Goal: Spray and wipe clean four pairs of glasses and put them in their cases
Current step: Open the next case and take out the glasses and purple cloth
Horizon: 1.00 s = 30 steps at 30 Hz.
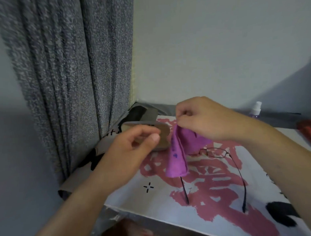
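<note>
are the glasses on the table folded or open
Open: the glasses rest on the table, both temple arms spread toward the camera.

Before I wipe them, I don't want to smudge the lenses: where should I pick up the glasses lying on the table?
Probably pinch the glasses at the right hinge corner, coming from above: they sit with temples unfolded toward you, and the purple cloth hanging from your right hand hides the left lens.

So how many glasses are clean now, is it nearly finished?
Can't count finished ones from here. In hand: the right hand pinches the purple cloth above one pair of glasses lying open on the table; the left hand holds nothing. Left: wiping that pair and putting it in a case. The spray bottle stands behind.
</note>
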Motion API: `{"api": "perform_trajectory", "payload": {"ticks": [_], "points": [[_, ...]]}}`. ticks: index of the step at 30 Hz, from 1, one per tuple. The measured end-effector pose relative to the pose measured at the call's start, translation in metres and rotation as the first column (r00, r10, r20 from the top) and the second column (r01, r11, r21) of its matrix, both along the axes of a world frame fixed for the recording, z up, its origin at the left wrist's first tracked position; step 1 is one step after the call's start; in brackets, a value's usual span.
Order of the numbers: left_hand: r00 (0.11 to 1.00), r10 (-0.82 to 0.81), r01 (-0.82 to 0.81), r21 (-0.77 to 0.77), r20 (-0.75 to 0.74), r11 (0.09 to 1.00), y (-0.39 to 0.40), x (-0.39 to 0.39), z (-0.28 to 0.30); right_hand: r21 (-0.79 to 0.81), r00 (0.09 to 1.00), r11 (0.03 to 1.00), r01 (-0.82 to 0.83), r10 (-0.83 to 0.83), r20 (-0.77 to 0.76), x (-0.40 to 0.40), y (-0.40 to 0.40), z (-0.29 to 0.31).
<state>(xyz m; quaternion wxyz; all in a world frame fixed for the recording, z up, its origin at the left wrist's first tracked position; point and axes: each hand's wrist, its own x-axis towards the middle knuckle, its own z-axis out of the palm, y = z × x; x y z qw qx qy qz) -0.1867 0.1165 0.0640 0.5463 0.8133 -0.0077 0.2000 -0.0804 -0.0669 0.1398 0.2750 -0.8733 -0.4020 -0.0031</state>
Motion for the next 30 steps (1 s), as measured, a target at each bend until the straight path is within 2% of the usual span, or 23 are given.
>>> {"api": "perform_trajectory", "payload": {"ticks": [5, 10, 18, 24, 30], "points": [[0.985, -0.169, 0.158, -0.183, -0.045, 0.970, -0.004, -0.016, 0.005, 0.069, 0.949, 0.997, -0.035, 0.055, -0.309, -0.014, 0.012, -0.001], [0.977, -0.207, 0.190, -0.233, -0.050, 0.954, 0.002, -0.021, -0.004, 0.187, 0.838, 0.974, -0.128, 0.207, -0.505, -0.017, 0.010, -0.006], [0.986, -0.160, 0.147, -0.227, -0.041, 0.963, 0.004, -0.019, 0.005, 0.226, 0.797, 0.966, -0.125, 0.234, -0.558, -0.013, 0.002, -0.001], [0.985, -0.167, 0.155, -0.209, -0.040, 0.966, -0.003, -0.015, 0.008, 0.176, 0.770, 0.952, -0.250, 0.306, -0.561, -0.018, 0.002, 0.001], [0.989, -0.148, 0.147, -0.197, 0.008, 0.969, -0.007, -0.023, 0.003, 0.243, 0.735, 0.956, -0.163, 0.282, -0.616, -0.019, 0.003, -0.001]]}}
